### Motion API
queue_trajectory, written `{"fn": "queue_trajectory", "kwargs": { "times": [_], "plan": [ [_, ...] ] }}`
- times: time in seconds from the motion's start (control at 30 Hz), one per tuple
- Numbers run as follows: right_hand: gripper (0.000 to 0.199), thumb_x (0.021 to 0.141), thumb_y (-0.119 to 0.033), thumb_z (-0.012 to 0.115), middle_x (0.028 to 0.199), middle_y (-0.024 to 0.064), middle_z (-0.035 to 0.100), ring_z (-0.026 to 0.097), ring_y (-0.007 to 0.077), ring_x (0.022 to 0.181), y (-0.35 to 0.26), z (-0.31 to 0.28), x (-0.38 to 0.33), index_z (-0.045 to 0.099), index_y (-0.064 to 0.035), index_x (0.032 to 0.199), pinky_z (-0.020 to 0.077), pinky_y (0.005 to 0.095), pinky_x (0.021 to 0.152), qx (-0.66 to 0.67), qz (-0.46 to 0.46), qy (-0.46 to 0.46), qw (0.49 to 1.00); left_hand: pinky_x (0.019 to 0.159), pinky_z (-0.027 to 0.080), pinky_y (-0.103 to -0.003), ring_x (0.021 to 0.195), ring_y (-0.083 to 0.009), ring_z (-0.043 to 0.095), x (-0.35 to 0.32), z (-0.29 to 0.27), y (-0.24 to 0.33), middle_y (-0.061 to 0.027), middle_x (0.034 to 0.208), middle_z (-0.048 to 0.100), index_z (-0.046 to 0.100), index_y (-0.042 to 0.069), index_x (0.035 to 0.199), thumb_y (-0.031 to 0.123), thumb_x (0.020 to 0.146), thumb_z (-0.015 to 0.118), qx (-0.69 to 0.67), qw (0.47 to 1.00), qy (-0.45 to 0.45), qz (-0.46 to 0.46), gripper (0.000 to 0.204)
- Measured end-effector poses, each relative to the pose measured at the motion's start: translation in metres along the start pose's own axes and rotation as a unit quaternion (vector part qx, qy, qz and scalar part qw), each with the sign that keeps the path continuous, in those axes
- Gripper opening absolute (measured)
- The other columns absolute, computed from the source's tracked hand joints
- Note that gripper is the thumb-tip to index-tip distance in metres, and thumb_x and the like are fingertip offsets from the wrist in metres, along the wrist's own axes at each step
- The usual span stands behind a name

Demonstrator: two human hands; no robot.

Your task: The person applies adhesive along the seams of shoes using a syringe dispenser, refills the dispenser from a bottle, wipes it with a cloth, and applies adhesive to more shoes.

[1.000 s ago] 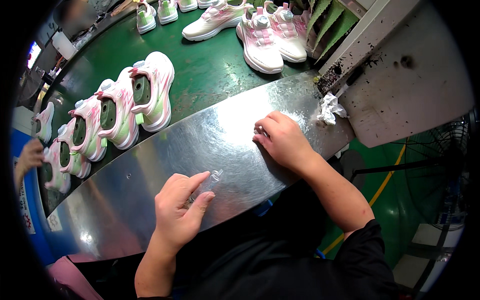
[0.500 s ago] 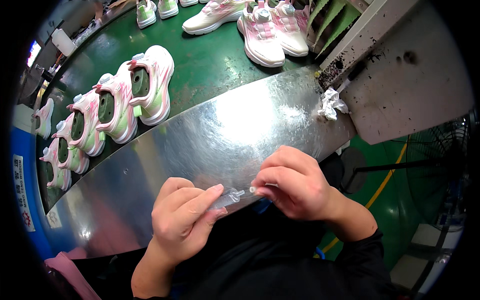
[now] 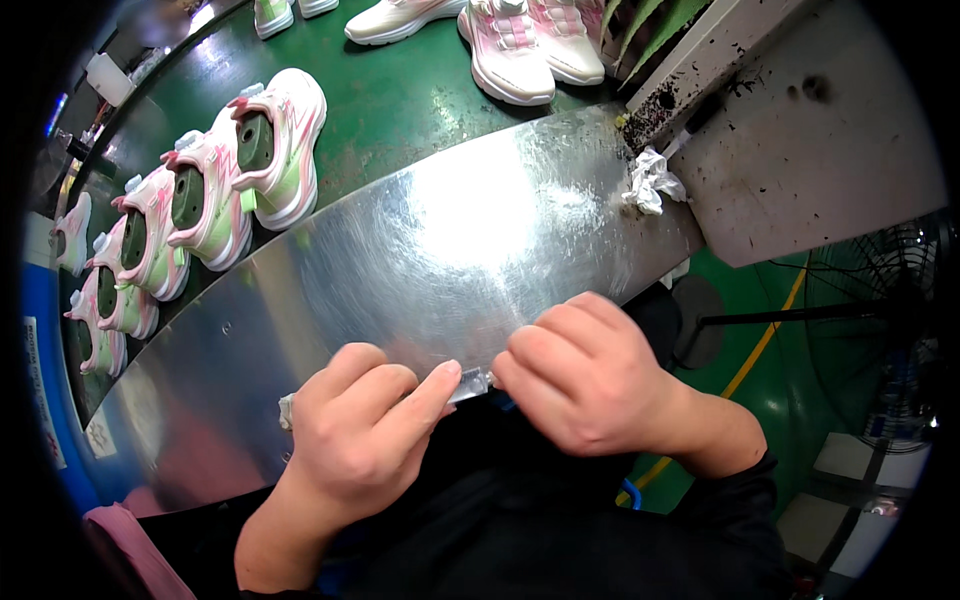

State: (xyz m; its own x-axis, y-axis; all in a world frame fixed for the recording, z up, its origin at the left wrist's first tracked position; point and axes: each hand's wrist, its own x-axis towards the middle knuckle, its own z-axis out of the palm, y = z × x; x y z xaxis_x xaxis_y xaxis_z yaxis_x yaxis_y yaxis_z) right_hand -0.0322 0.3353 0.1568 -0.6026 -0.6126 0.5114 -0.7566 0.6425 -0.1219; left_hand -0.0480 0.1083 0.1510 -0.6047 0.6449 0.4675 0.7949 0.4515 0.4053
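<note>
My left hand [image 3: 365, 425] and my right hand [image 3: 585, 375] meet at the near edge of a shiny metal table [image 3: 420, 240]. Between their fingertips they pinch a small clear plastic piece [image 3: 470, 383], one hand at each end. Most of that piece is hidden by the fingers. Both hands are curled tight around it, just above my dark clothing.
Several pink, white and green shoes [image 3: 270, 145] stand in a row on a green conveyor belt [image 3: 390, 100] beyond the metal table. More white and pink shoes [image 3: 510, 45] lie at the top. A crumpled white cloth [image 3: 650, 182] sits by a grey bench [image 3: 820, 130]. A fan [image 3: 900, 300] stands at right.
Both hands left the metal surface and drew back toward my body. They came together and took hold of the small clear piece at the table's near edge.
</note>
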Motion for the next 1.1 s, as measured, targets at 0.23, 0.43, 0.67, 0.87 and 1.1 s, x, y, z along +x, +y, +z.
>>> {"fn": "queue_trajectory", "kwargs": {
  "times": [0.23, 0.43, 0.67, 0.87, 1.1],
  "plan": [
    [0.013, 0.074, -0.017, 0.063, 0.074, 0.0045, 0.052, 0.053, 0.0181, 0.068, 0.001, -0.004, -0.006, 0.058, -0.0059, 0.078, 0.0411, 0.0298, 0.061, 0.002, 0.042, -0.071, 0.997, 0.056, 0.046, -0.033, 0.066, -0.0232, 0.054, -0.006, 0.016, -0.004, -0.0051, 0.07, 0.055, 0.066, 0.001, 0.101, 0.007, 0.069, 0.071, -0.055, 0.998, 0.004, 0.003, 0.033],
    [0.013, 0.071, -0.009, 0.066, 0.076, 0.007, 0.055, 0.055, 0.0236, 0.067, 0.001, -0.004, -0.001, 0.058, -0.0048, 0.08, 0.046, 0.0349, 0.061, 0.125, 0.042, -0.123, 0.984, 0.057, 0.047, -0.034, 0.068, -0.0255, 0.056, -0.01, 0.014, -0.001, -0.0074, 0.074, 0.059, 0.065, 0.001, 0.101, 0.004, 0.067, 0.075, -0.118, 0.993, -0.015, -0.019, 0.035],
    [0.046, 0.071, -0.02, 0.075, 0.105, 0.0119, 0.057, 0.055, 0.031, 0.092, 0.001, -0.026, 0.03, 0.061, -0.0033, 0.112, 0.0474, 0.04, 0.08, -0.012, 0.054, -0.022, 0.998, 0.076, 0.049, -0.032, 0.085, -0.0214, 0.06, -0.001, -0.006, -0.031, -0.0106, 0.095, 0.062, 0.064, 0.001, 0.104, 0.014, 0.088, 0.065, -0.234, 0.945, 0.01, -0.229, 0.021],
    [0.067, 0.075, -0.045, 0.072, 0.123, 0.0161, 0.049, 0.049, 0.0332, 0.11, -0.025, 0.005, 0.041, 0.053, -0.0085, 0.128, 0.042, 0.0435, 0.091, 0.171, 0.017, 0.021, 0.985, 0.105, 0.039, -0.046, 0.133, -0.033, 0.036, 0.018, -0.004, -0.023, -0.0167, 0.143, 0.034, 0.057, -0.003, 0.112, 0.026, 0.097, 0.05, -0.793, 0.56, 0.12, -0.207, 0.034],
    [0.088, 0.061, -0.051, 0.081, 0.129, 0.0183, 0.043, 0.045, 0.0363, 0.111, -0.036, 0.018, 0.037, 0.046, -0.0116, 0.132, 0.0368, 0.048, 0.094, 0.183, 0.0, 0.055, 0.982, 0.111, 0.027, -0.052, 0.141, -0.035, 0.02, 0.032, -0.005, -0.006, -0.0122, 0.15, 0.028, 0.06, 0.001, 0.099, 0.025, 0.096, 0.049, -0.837, 0.512, 0.086, -0.172, 0.026]
  ]
}}
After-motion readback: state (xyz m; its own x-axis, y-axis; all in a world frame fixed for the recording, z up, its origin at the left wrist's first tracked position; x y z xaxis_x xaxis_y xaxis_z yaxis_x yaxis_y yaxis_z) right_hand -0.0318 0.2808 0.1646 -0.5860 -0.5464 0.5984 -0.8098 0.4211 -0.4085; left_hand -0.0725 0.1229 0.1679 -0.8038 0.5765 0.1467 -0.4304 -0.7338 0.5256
